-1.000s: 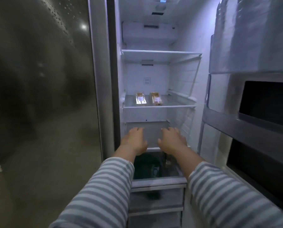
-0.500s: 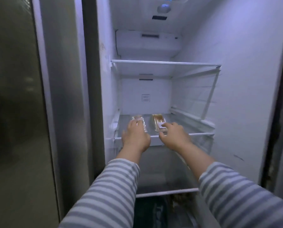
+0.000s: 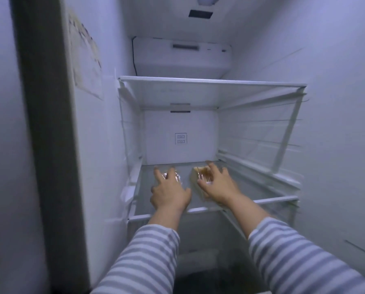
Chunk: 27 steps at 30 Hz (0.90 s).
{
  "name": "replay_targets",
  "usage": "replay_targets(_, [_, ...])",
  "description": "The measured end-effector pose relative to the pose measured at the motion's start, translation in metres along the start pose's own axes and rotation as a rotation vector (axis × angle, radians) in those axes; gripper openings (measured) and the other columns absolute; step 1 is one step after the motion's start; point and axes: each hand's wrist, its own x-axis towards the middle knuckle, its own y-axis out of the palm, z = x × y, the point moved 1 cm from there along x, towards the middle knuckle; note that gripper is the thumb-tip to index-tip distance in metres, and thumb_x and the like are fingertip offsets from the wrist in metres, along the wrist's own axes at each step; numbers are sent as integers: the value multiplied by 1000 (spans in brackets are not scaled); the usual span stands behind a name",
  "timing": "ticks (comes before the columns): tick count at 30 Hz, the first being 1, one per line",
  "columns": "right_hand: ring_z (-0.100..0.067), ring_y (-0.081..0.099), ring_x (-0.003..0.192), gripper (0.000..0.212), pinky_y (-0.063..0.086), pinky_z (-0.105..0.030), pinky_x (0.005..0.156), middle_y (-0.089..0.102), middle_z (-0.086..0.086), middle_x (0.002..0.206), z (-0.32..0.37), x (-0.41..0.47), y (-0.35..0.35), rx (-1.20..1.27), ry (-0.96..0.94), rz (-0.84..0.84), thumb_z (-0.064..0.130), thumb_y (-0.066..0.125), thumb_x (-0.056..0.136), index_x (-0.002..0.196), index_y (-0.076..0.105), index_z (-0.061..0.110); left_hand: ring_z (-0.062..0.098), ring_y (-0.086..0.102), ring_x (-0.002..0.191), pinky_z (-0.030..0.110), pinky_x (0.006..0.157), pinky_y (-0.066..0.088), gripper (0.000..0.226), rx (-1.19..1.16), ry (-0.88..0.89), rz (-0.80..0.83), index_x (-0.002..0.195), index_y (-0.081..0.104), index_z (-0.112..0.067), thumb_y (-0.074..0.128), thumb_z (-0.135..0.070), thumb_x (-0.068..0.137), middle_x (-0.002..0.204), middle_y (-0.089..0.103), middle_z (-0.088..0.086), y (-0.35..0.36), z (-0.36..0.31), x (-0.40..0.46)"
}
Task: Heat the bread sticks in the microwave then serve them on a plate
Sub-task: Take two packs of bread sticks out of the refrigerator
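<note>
Two clear-wrapped packs of bread sticks lie side by side on the middle glass shelf (image 3: 270,201) of an open fridge. My left hand (image 3: 170,194) reaches in over the left pack (image 3: 178,177), fingers spread and laid on it, hiding most of it. My right hand (image 3: 218,185) is spread over the right pack (image 3: 195,172), thumb at its left side, fingers across the top; only the pack's golden far-left end shows. Neither hand clearly grips its pack.
An upper shelf (image 3: 211,82) spans the fridge above my hands. White fridge walls stand close on both sides, with a label sheet (image 3: 86,60) on the left wall. A dark door seal (image 3: 48,124) runs down the left. A dim lower compartment (image 3: 209,262) lies beneath.
The view has moved closer into the fridge. Both hands have risen from the lower shelf to the middle one and now lie over the two packs.
</note>
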Motion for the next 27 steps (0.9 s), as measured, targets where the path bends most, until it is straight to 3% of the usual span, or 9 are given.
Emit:
replay_targets(3, [-35, 43, 130, 76, 38, -39, 103, 37, -15, 142, -1, 3, 6, -1, 38, 50, 55, 55, 83, 146, 14, 46, 38, 52, 119, 40, 94, 43, 76, -3, -61, 49, 143, 22, -44, 62, -44, 78, 155, 4, 8, 0, 5, 3])
replay_targets(8, [-29, 55, 118, 80, 47, -35, 94, 58, -4, 130, 4, -2, 6, -3, 70, -20, 46, 63, 76, 144, 22, 47, 37, 49, 123, 41, 96, 41, 80, 2, -70, 100, 147, 11, -45, 58, -44, 81, 146, 26, 11, -3, 8, 1])
replay_targets(16, [-25, 54, 121, 78, 45, -34, 92, 57, 5, 133, 3, -58, -24, 25, 102, -142, 46, 64, 73, 142, 28, 53, 32, 47, 126, 39, 97, 40, 82, -89, -65, 95, 146, 18, -48, 64, -45, 78, 142, 35, 9, -34, -1, -46])
replay_targets(27, [-25, 55, 117, 75, 45, -36, 88, 58, 3, 131, -20, -228, -63, 15, 47, -173, 55, 59, 77, 144, 27, 49, 31, 47, 121, 42, 92, 42, 81, -173, -3, 12, 146, 20, -46, 66, -41, 80, 137, 39, 9, -76, 1, -226])
